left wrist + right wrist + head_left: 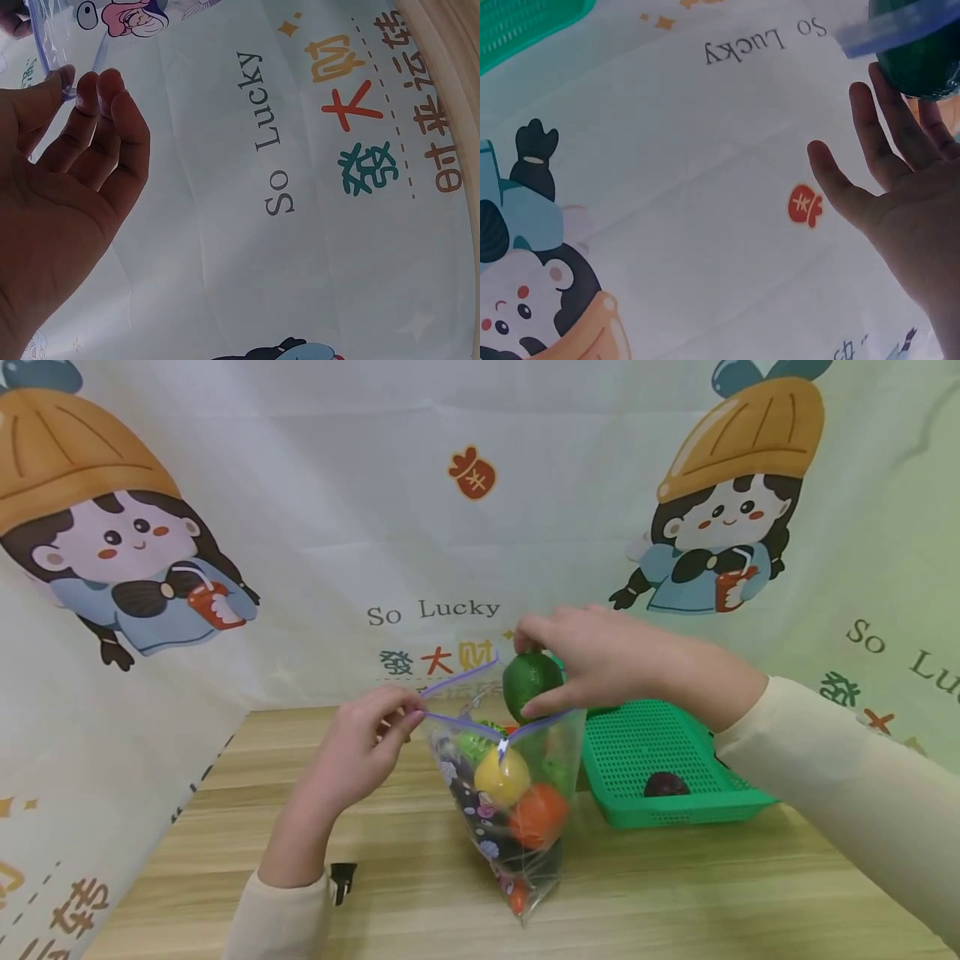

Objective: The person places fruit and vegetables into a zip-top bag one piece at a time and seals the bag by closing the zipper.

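Observation:
A clear zip bag (465,793) with a purple zip edge hangs upright over the table, its mouth spread. My left hand (367,747) pinches the bag's left corner between thumb and fingertips; the left wrist view shows this hand (75,165) at the zip edge. Over the mouth, my right hand (592,656) grips a dark green oval fruit (531,683), avocado-like, with thumb and fingers around it. Its lower part overlaps the bag's opening. Through the plastic show a yellow fruit (501,775), an orange-red round fruit (538,815) and several other pieces, partly hidden by the bag's printed pattern.
At the right on the wooden table (390,893) stands a green plastic basket (637,814) with a dark purple round fruit (666,784) inside. My right forearm passes above its right side. A black buckle (342,881) lies by the left cuff. A printed cloth (337,485) hangs behind.

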A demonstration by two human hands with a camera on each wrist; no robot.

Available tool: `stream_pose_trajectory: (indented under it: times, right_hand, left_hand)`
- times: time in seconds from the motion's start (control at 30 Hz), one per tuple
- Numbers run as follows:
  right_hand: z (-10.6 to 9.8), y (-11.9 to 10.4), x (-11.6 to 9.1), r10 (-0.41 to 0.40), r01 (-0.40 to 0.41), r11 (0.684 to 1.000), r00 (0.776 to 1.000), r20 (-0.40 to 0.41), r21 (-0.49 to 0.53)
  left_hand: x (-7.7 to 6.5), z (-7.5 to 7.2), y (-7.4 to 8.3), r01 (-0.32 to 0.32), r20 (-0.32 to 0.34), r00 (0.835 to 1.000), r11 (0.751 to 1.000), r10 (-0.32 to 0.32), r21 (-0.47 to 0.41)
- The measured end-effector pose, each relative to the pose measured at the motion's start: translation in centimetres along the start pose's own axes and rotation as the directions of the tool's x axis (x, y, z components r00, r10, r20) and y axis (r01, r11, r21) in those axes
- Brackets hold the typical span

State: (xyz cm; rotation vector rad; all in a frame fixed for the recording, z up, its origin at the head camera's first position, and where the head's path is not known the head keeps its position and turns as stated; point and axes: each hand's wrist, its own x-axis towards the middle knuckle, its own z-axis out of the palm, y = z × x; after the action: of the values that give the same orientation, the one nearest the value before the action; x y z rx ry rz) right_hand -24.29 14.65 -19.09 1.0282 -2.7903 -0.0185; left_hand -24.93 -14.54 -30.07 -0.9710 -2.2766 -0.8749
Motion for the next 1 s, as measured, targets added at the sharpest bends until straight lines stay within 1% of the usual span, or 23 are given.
stream_pose_trajectory:
  times: [0.07, 0.17, 0.37, 0.5, 0.63, 0.7, 0.73, 0.8, 0.83, 0.87, 0.93, 1.0]
  right_hand:
    - [0.4, 0.0, 0.1, 0.001, 0.001, 0.999, 0.999, 0.035, -0.048]
    - [0.8, 0.0, 0.1, -0.007, 0.013, 0.996, 0.997, 0.077, -0.084]
    - [1.0, 0.0, -0.2, -0.078, 0.088, 0.991, 0.993, 0.093, -0.104]
    - [1.1, 0.3, -0.3, -0.117, 0.121, 0.991, 0.990, 0.083, -0.052]
    - [1.3, 1.1, -0.2, -0.137, 0.137, 0.990, 0.991, -0.001, 0.031]
    - [1.4, 1.6, -0.2, -0.165, 0.168, 0.982, 0.985, -0.045, 0.086]
    - [1.4, 1.7, -0.2, -0.186, 0.191, 0.975, 0.981, -0.054, 0.114]
    - [1.4, 1.6, -0.2, -0.243, 0.243, 0.954, 0.970, -0.023, 0.173]
    - [1.4, 1.4, -0.3, -0.268, 0.262, 0.946, 0.963, 0.010, 0.193]
    - [1.5, 1.1, -0.3, -0.279, 0.263, 0.943, 0.959, 0.054, 0.204]
    - [1.6, 0.3, -0.5, -0.278, 0.247, 0.951, 0.948, 0.158, 0.188]
    - [1.9, -0.3, -0.6, -0.247, 0.219, 0.966, 0.939, 0.240, 0.135]
  left_hand:
    - [0.0, 0.1, 0.0, 0.005, 0.004, 1.000, 1.000, -0.005, 0.005]
    - [0.0, 0.1, 0.0, 0.011, 0.009, 1.000, 1.000, -0.011, 0.010]
    - [0.0, 0.1, 0.0, 0.013, 0.014, 1.000, 1.000, -0.013, 0.003]
    - [0.0, 0.1, -0.1, 0.021, 0.015, 1.000, 1.000, -0.021, 0.000]
    - [-0.1, 0.1, -0.1, 0.024, 0.015, 1.000, 1.000, -0.024, -0.004]
    - [-0.1, 0.2, -0.1, 0.028, 0.014, 1.000, 1.000, -0.028, -0.005]
    - [-0.1, 0.2, -0.1, 0.029, 0.014, 0.999, 1.000, -0.029, -0.004]
    - [-0.1, 0.1, -0.1, 0.030, 0.015, 0.999, 1.000, -0.030, -0.004]
    - [-0.1, 0.1, -0.1, 0.029, 0.017, 0.999, 1.000, -0.029, -0.004]
    - [-0.1, 0.1, -0.1, 0.030, 0.018, 0.999, 1.000, -0.029, -0.004]
    - [-0.1, 0.1, -0.1, 0.028, 0.019, 0.999, 1.000, -0.028, -0.005]
    - [-0.1, 0.1, -0.1, 0.032, 0.018, 0.999, 0.999, -0.032, -0.004]
